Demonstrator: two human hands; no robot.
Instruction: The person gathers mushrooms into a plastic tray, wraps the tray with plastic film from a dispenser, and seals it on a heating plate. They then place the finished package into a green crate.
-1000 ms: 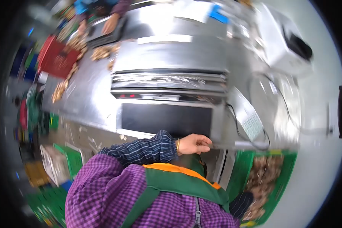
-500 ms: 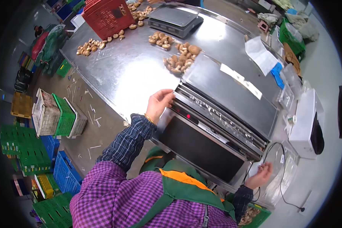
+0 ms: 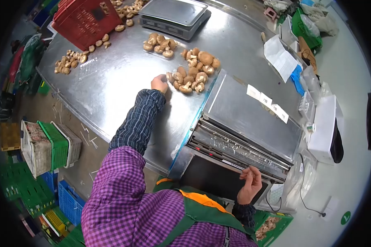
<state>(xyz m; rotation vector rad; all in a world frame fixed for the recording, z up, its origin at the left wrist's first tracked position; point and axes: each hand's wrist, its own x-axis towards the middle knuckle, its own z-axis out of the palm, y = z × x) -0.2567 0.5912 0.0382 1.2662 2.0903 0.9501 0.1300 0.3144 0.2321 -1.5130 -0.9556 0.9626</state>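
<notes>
My left hand [image 3: 160,83] reaches out over the metal table and touches the left edge of a pile of brown mushrooms [image 3: 189,78]; its fingertips are partly hidden, so its grip is unclear. Over the black plate [image 3: 210,177] of the wrapping machine [image 3: 251,119], my right hand [image 3: 250,183] is raised with its fingers curled together; anything between them is too small to name. Another group of mushrooms [image 3: 160,44] lies just beyond, near the flat metal scale [image 3: 175,16].
A red crate [image 3: 84,24] stands at the back left with loose mushrooms [image 3: 70,61] nearby. White paper [image 3: 279,57] and a blue item [image 3: 297,79] lie at the right. Stacked baskets [image 3: 53,144] stand on the floor left of the table [image 3: 123,78].
My left hand has gone from the machine's edge to the mushroom pile. My right hand has moved left from the cable area to above the black plate. The view has shifted.
</notes>
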